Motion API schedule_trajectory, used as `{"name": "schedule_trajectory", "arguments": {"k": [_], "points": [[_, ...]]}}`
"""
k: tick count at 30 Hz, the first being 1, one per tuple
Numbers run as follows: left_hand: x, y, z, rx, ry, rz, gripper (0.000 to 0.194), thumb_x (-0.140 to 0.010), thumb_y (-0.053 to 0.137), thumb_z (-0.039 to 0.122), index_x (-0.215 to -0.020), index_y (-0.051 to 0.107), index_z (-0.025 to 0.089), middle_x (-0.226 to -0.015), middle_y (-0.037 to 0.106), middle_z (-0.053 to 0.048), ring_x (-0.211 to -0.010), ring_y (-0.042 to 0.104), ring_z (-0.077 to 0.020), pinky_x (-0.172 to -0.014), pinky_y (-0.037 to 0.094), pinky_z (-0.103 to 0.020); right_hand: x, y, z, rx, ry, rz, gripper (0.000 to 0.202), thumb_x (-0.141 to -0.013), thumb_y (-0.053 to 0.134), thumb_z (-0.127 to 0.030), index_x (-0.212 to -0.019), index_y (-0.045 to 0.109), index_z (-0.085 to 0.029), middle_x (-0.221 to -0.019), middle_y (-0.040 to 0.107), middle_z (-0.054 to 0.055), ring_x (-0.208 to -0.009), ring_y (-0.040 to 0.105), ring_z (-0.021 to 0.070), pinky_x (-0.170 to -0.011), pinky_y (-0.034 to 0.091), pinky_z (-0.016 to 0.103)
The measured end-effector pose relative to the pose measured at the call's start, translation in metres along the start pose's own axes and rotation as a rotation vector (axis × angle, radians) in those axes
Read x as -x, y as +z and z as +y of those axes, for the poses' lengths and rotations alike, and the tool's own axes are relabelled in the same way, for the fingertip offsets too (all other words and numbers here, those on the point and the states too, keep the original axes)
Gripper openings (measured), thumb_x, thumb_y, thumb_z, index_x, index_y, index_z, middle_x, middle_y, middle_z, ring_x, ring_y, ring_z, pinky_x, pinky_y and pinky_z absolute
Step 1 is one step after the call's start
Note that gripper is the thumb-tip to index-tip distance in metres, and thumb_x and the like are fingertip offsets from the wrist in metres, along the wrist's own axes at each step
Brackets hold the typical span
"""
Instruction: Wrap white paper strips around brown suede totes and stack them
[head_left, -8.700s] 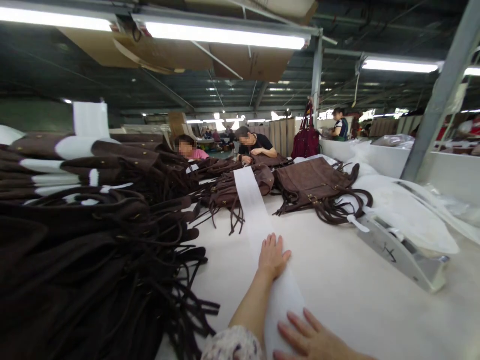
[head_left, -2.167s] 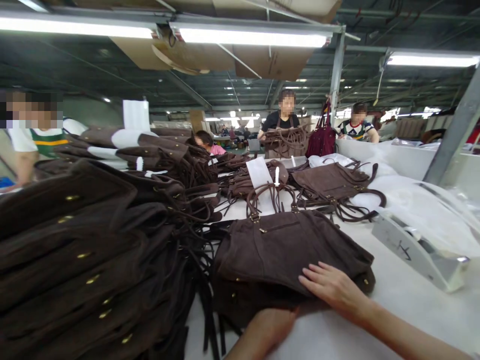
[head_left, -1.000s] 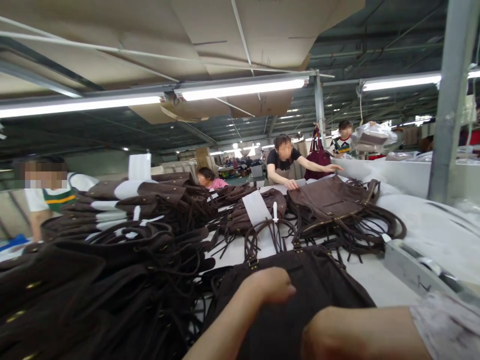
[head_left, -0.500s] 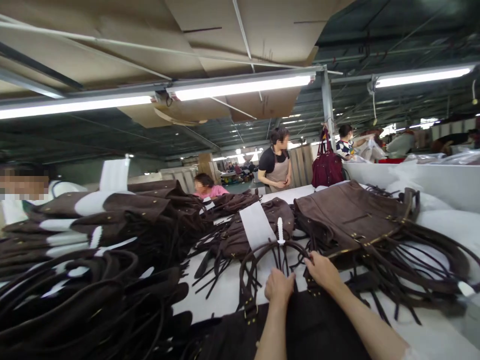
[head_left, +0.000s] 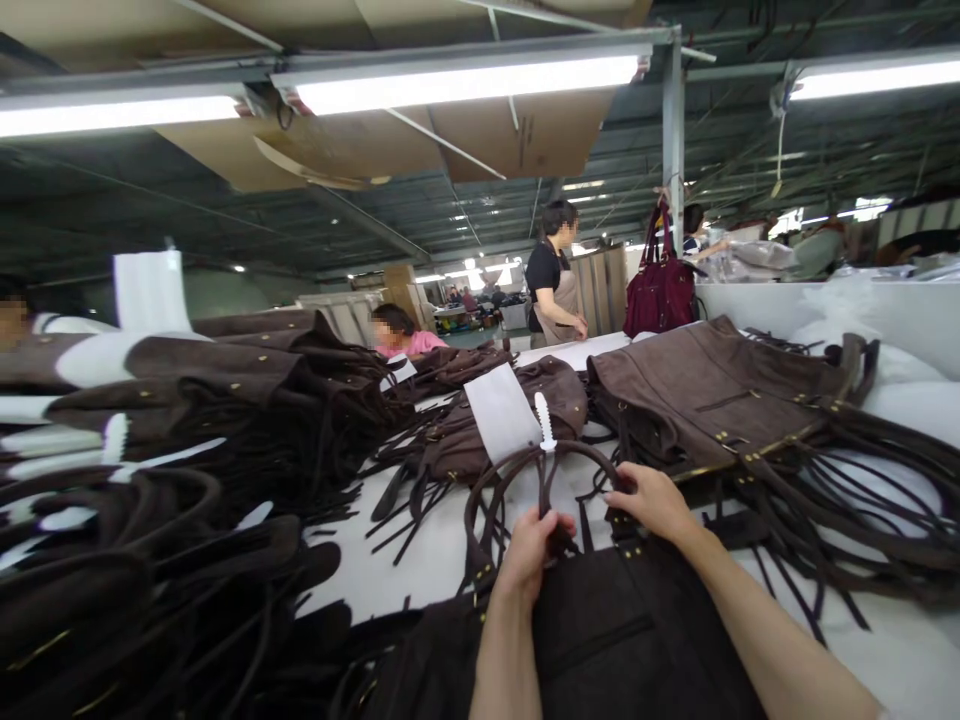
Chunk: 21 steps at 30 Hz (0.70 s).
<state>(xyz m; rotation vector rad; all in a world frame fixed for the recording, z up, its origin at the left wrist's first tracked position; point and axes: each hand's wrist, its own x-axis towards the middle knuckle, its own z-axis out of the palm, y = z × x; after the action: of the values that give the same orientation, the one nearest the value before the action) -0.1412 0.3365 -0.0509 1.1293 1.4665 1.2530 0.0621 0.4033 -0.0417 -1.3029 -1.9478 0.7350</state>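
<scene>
A dark brown handbag (head_left: 615, 640) lies right in front of me, its rounded handles (head_left: 474, 510) standing up at the far end. A white ribbed plastic tie (head_left: 543, 415) joins the tops of the handles. My left hand (head_left: 525, 552) is closed on dark straps between the handles, close to the bag's top edge; its fingertips are partly hidden. Pinched in my right hand (head_left: 658, 505) is the right side of a handle, just above its base.
Brown bags are piled on the left (head_left: 247, 390). Another brown bag (head_left: 697, 385) lies to the right, with loops of strap. A bag with white paper (head_left: 501, 408) sits beyond the handles on the white table (head_left: 409, 545). A person in an apron (head_left: 555, 275) stands farther back.
My view has tilted down and turned slightly. My left hand has shifted left and turned at the straps, while the right stays at the handle. More of the bag's front now shows.
</scene>
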Motion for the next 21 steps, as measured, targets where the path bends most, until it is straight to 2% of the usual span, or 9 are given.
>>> {"name": "schedule_trajectory", "arguments": {"k": [2,4,6,7,9,12,17,19,21], "points": [[0.005,0.0,0.006,0.134,0.081,-0.048,0.04,-0.071,0.06,0.054,-0.084,0.052,0.018,-0.079,0.06,-0.004,-0.075,0.06,-0.0175,-0.075,0.048,-0.033,0.0,-0.007,-0.004,-0.241,-0.044,-0.067,0.026,-0.072,0.06,-0.038,-0.089,0.064,-0.019,-0.087,0.068,0.003,-0.083,0.062,0.0196,-0.073,0.044,0.028],[0.007,0.005,0.011,0.214,0.153,-0.072,0.043,-0.073,0.059,0.058,-0.09,0.051,0.019,-0.076,0.055,-0.001,-0.072,0.056,-0.0146,-0.076,0.047,-0.031,0.0,-0.01,-0.006,-0.649,-0.055,-0.201,0.029,-0.07,0.058,-0.032,-0.095,0.064,-0.018,-0.094,0.069,0.005,-0.089,0.063,0.02,-0.077,0.047,0.029],[0.006,0.014,0.014,0.237,0.203,-0.093,0.042,-0.077,0.057,0.057,-0.093,0.052,0.018,-0.072,0.051,0.001,-0.067,0.052,-0.0126,-0.072,0.045,-0.028,0.0,-0.008,-0.006,-0.989,-0.02,-0.321,0.029,-0.065,0.059,-0.025,-0.093,0.064,-0.017,-0.099,0.068,0.007,-0.094,0.063,0.0207,-0.079,0.048,0.03],[0.005,0.019,0.015,0.229,0.22,-0.106,0.041,-0.078,0.057,0.056,-0.094,0.053,0.018,-0.07,0.05,0.002,-0.065,0.05,-0.012,-0.069,0.043,-0.026,0.001,-0.007,-0.006,-1.054,0.009,-0.348,0.026,-0.065,0.06,-0.025,-0.089,0.064,-0.017,-0.098,0.069,0.006,-0.093,0.063,0.0206,-0.077,0.049,0.029],[0.004,0.03,0.014,0.185,0.245,-0.131,0.038,-0.079,0.058,0.052,-0.092,0.056,0.017,-0.066,0.049,0.003,-0.062,0.047,-0.0113,-0.063,0.039,-0.023,0.002,-0.003,-0.007,-1.047,0.047,-0.365,0.022,-0.067,0.065,-0.028,-0.087,0.063,-0.017,-0.094,0.069,0.005,-0.085,0.065,0.0193,-0.067,0.049,0.026],[0.003,0.044,0.013,0.09,0.263,-0.157,0.032,-0.082,0.057,0.047,-0.087,0.059,0.015,-0.063,0.047,0.003,-0.058,0.042,-0.0104,-0.056,0.034,-0.021,0.006,-0.002,-0.01,-0.942,0.036,-0.383,0.033,-0.073,0.069,-0.036,-0.1,0.061,-0.019,-0.093,0.069,0.003,-0.074,0.065,0.0162,-0.056,0.046,0.022],[0.007,0.058,0.014,-0.077,0.294,-0.196,0.034,-0.087,0.049,0.044,-0.096,0.064,0.015,-0.072,0.057,-0.001,-0.062,0.046,-0.0121,-0.058,0.038,-0.023,0.008,-0.004,-0.024,-0.955,-0.047,-0.439,0.055,-0.069,0.075,-0.036,-0.119,0.057,-0.02,-0.094,0.069,0.003,-0.077,0.066,0.0172,-0.064,0.05,0.025],[0.009,0.06,0.016,-0.149,0.314,-0.191,0.034,-0.088,0.046,0.041,-0.098,0.065,0.015,-0.079,0.063,-0.003,-0.069,0.052,-0.0149,-0.066,0.043,-0.026,0.005,-0.001,-0.026,-0.948,-0.074,-0.377,0.058,-0.067,0.076,-0.034,-0.119,0.057,-0.019,-0.09,0.07,0.003,-0.078,0.065,0.0182,-0.066,0.051,0.026],[0.01,0.06,0.017,-0.227,0.332,-0.172,0.032,-0.088,0.045,0.036,-0.099,0.066,0.016,-0.085,0.065,-0.004,-0.079,0.057,-0.0176,-0.074,0.045,-0.028,0.001,0.006,-0.022,-0.926,-0.029,-0.203,0.053,-0.066,0.075,-0.034,-0.114,0.06,-0.017,-0.084,0.07,0.002,-0.076,0.066,0.0194,-0.065,0.051,0.028]]}}
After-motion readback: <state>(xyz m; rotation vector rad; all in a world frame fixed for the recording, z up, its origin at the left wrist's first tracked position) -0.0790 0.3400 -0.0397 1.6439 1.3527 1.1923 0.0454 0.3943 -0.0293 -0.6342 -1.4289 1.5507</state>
